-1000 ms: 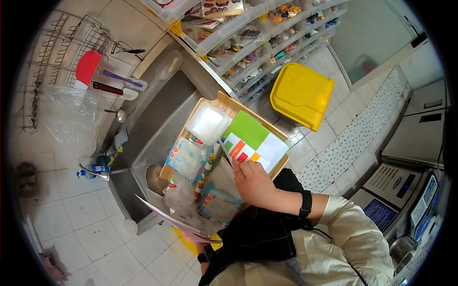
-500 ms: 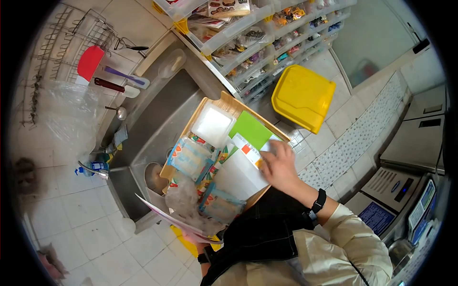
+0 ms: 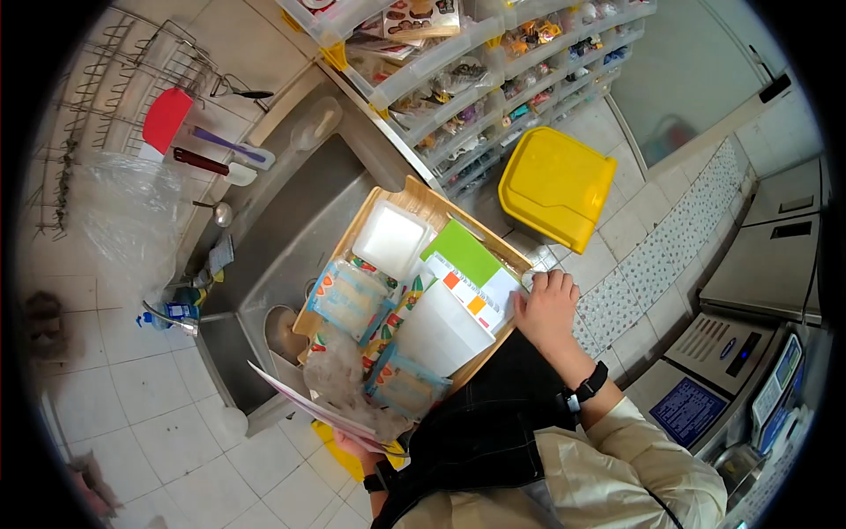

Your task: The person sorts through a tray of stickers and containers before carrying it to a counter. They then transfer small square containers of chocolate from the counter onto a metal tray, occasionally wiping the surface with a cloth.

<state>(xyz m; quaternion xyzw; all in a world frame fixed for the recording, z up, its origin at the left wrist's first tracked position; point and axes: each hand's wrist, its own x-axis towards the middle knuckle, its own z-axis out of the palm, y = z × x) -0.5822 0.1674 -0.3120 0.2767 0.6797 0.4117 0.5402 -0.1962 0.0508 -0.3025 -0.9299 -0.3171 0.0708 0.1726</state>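
A wooden tray (image 3: 407, 196) is held against the black apron, partly over the sink. In it lie a white plastic container (image 3: 390, 238), a green and white box (image 3: 463, 252), a white box-like piece (image 3: 443, 328), blue-printed packets (image 3: 350, 298) and a crumpled clear bag (image 3: 333, 363). My right hand (image 3: 548, 310) is closed around the tray's right edge. At the tray's lower left, my left hand (image 3: 354, 448) grips a thin sheet or booklet (image 3: 304, 404), seen nearly edge-on. Most of the left fingers are hidden, so whether they also hold the tray cannot be seen.
A steel sink (image 3: 322, 189) lies under and left of the tray, with a faucet (image 3: 172, 319). Beyond stand clear drawers (image 3: 458, 75) of small items and a yellow lidded bin (image 3: 557, 187). Utensils hang by a wire rack (image 3: 167, 48). Steel appliances (image 3: 762, 247) stand right.
My right hand has moved off the green and white box to the right, onto the tray's edge. More of the box's printed side now shows. My left hand has stayed nearly in place.
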